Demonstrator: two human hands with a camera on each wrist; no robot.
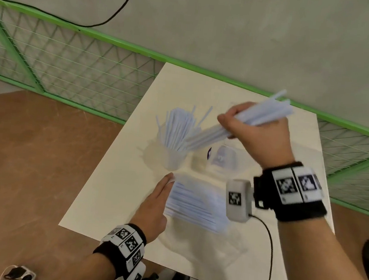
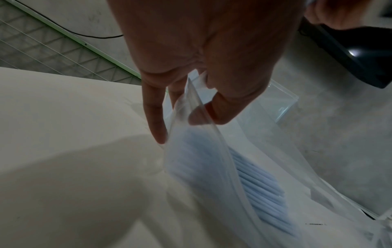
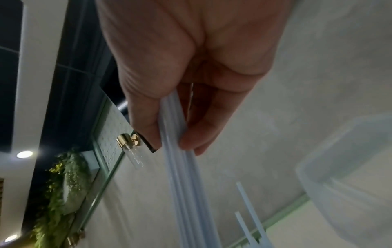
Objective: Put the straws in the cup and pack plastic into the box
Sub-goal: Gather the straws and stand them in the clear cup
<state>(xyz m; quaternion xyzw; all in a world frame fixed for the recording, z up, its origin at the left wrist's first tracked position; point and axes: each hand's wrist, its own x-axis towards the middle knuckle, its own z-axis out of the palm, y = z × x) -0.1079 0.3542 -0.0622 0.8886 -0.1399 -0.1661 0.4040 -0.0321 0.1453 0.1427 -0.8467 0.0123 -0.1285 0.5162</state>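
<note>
A clear cup [image 1: 172, 159] stands on the white table [image 1: 109, 191], filled with several pale blue straws [image 1: 178, 127]. My right hand [image 1: 255, 131] grips a bundle of straws [image 1: 244, 121], tilted with its lower end over the cup; in the right wrist view the bundle [image 3: 182, 167] runs down from the fingers [image 3: 191, 134]. My left hand [image 1: 159, 196] holds the open edge of a clear plastic bag [image 1: 194, 207] that lies on the table with more straws inside; the left wrist view shows thumb and fingers [image 2: 220, 109] pinching the bag's rim [image 2: 195, 100]. A clear box [image 1: 222, 159] sits right of the cup.
A green mesh fence [image 1: 73, 64] runs behind the table. A black cable [image 1: 269, 251] trails from my right wrist camera over the table's near edge. Brown floor lies to the left, with a cord and a plug there [image 1: 19, 274].
</note>
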